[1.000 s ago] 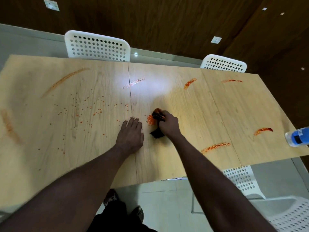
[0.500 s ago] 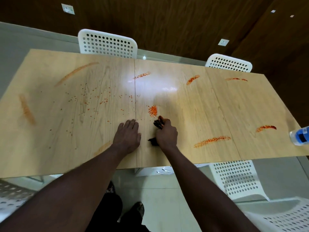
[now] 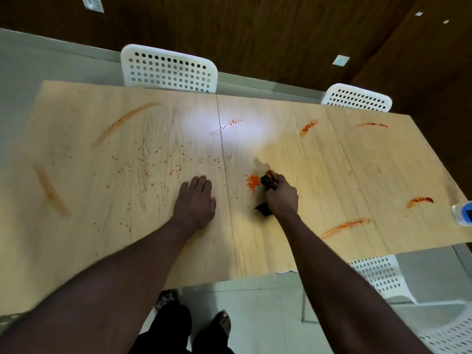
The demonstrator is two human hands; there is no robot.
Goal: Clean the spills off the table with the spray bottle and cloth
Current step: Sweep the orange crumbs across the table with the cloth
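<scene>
Clutching the dark cloth [image 3: 269, 180], the right grip [image 3: 282, 198] presses it on the desk [image 3: 319, 162]; its stained end pokes out past the knuckles, just right of heaped orange crumbs [image 3: 253, 181]. The left grip [image 3: 195, 203] lies flat, fingers straight. The spray bottle [image 3: 462, 214] sits at the desk's right edge.

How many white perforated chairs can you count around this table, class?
4 chairs. Two stand at the far edge of the table: one left, one right. One is tucked under the near edge; one sits at bottom right. Others may be hidden.
</scene>
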